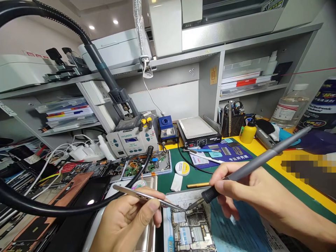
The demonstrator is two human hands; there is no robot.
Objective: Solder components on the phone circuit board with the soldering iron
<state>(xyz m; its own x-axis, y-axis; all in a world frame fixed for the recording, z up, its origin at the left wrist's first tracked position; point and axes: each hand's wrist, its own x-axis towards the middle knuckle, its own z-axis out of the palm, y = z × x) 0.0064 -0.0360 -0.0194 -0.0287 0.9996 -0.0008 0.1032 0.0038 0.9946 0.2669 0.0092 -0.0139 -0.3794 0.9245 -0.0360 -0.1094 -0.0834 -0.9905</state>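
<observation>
Pinched in my left hand (131, 218) are metal tweezers (147, 196), their tips resting at the upper part of a phone circuit board (194, 219). My right hand (244, 190) grips a soldering iron (258, 161) with a grey handle and a black ribbed collar. Its tip meets the board close to the tweezer tips. The board lies on a light work mat (168, 227) with a blue right side. Small parts under the two tips are too tiny to make out. A gold-coloured rod (198, 185) lies just beyond my right fingers.
A black hose (86, 209) curves across the left, near my left hand. Disassembled phones (91, 196) crowd that side. Behind stand a rework station (131, 140), a blue-and-black unit (168, 131) and a heating plate (199, 129). At right are a yellow bottle (248, 133) and a clear bottle (288, 106).
</observation>
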